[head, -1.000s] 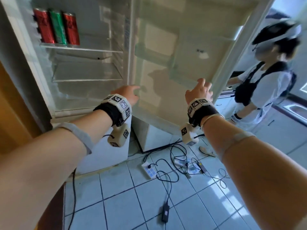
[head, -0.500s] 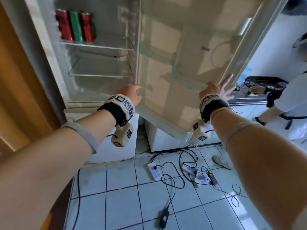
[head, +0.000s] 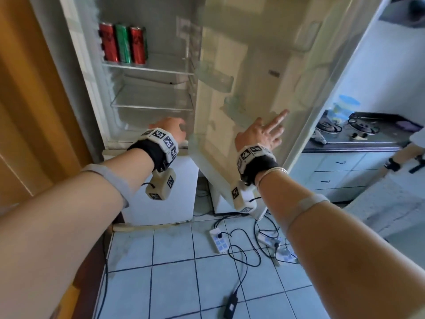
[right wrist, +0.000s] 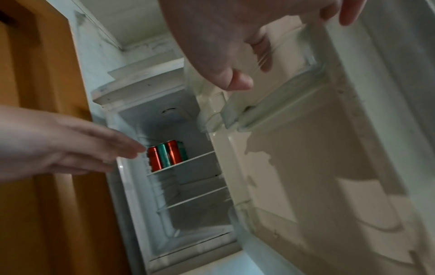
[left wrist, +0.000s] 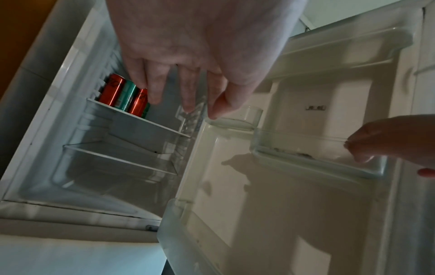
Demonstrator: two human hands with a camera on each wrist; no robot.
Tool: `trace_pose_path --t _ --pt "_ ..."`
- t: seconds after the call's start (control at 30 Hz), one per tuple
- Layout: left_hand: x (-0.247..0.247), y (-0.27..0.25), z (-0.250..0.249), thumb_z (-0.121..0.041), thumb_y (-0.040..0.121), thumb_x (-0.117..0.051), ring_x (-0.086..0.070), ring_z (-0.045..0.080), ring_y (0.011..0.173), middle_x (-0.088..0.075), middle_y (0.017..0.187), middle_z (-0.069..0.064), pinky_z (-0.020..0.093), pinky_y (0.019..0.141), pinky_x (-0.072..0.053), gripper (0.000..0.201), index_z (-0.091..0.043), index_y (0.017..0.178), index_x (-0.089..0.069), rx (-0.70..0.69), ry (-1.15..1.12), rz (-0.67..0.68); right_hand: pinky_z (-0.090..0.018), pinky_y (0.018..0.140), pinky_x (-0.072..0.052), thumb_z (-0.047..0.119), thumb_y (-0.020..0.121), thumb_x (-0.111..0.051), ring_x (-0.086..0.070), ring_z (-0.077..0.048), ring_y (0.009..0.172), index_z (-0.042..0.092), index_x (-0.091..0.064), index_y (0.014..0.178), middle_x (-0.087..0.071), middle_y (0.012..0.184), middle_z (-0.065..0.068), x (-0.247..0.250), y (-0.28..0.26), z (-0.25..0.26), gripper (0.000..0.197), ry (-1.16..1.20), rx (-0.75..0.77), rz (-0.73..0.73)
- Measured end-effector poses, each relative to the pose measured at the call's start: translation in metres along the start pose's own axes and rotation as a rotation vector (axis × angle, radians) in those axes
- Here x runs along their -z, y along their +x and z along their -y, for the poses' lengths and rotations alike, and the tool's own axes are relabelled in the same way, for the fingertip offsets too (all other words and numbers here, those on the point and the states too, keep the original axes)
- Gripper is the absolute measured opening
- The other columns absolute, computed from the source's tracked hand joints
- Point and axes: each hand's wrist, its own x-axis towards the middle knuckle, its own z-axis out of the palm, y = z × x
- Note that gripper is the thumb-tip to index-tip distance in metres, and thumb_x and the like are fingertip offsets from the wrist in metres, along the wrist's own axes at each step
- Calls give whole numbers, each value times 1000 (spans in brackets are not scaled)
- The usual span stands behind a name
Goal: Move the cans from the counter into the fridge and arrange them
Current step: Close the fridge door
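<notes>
Four slim red and green cans shelved; both hands empty, right hand fingers now spread at white fridge door, likely closing it.

The left hand hangs with loose fingers before the open fridge; red and green cans stand together on its upper shelf.

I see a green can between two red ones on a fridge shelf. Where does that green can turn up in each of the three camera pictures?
Head: green can, upper left, between two red cans on the top shelf.
Left wrist: green can, left of centre, just below the left hand's fingertips.
Right wrist: green can, middle, deep in the fridge.
Shared landmark: that top shelf, seen in all three.
</notes>
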Motion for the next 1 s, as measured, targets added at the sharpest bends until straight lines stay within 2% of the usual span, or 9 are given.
trace_pose_path --t 0.1,0.2,0.37,0.53,0.63,0.7,0.73,0.83,1.0 --pt "8 -9 12 -24 89 -48 -58 30 114 -58 132 3 40 99 -46 36 -30 125 -56 0 -34 7 -55 113 -13 5 80 -49 -3 -42 141 14 -41 129 31 150 -19 -3 -28 17 51 3 67 10" --pt "18 -20 33 -27 91 -49 -57 30 115 -57 133 3 41 101 -45 36 -31 126 -55 -6 -20 19 -53 110 -17 6 76 -47 -8 -40 140 18 -35 134 22 153 -20 -3 -53 35 61 42 106 17" --pt "32 -35 72 -28 93 -46 -50 30 125 -51 139 2 41 108 -36 37 -31 129 -52 17 38 51 -47 106 -20 12 71 -53 -19 -32 132 27 -39 127 -13 148 -8 0 -78 50 60 137 185 -111" --pt "41 -45 102 -28 93 -45 -48 30 127 -48 141 3 41 108 -34 39 -27 131 -51 18 37 41 -46 112 -14 11 76 -54 -17 -26 137 36 -24 140 -14 151 -1 12 -84 43 75 204 271 -268" --pt "45 -50 116 -27 92 -44 -51 31 122 -48 141 4 39 106 -37 40 -29 131 -51 15 42 46 -44 115 -7 7 74 -53 -15 -23 138 38 -24 142 -16 151 -2 18 -89 50 80 254 346 -306" --pt "49 -51 123 -26 92 -43 -56 32 115 -49 140 4 39 102 -41 40 -31 130 -51 12 42 47 -44 116 -12 2 74 -52 -18 -25 134 37 -28 142 -21 147 -3 20 -91 60 80 307 362 -331" --pt "52 -51 126 -26 92 -42 -56 32 113 -50 139 4 39 100 -42 40 -31 130 -51 13 45 51 -45 114 -20 0 74 -51 -20 -26 131 36 -29 142 -22 144 -4 20 -91 65 80 339 366 -338" --pt "60 -50 134 -26 92 -43 -54 32 117 -51 137 6 41 102 -40 38 -30 129 -52 17 63 42 -43 105 -37 -5 74 -48 -26 -29 124 37 -29 141 -25 140 -5 19 -92 79 82 339 367 -354" --pt "73 -46 151 -29 90 -47 -51 31 122 -51 138 6 45 107 -35 36 -29 125 -55 1 17 17 -39 100 -39 -16 66 -38 -31 -28 117 38 -31 141 -24 142 -6 3 -111 106 93 256 442 -332"
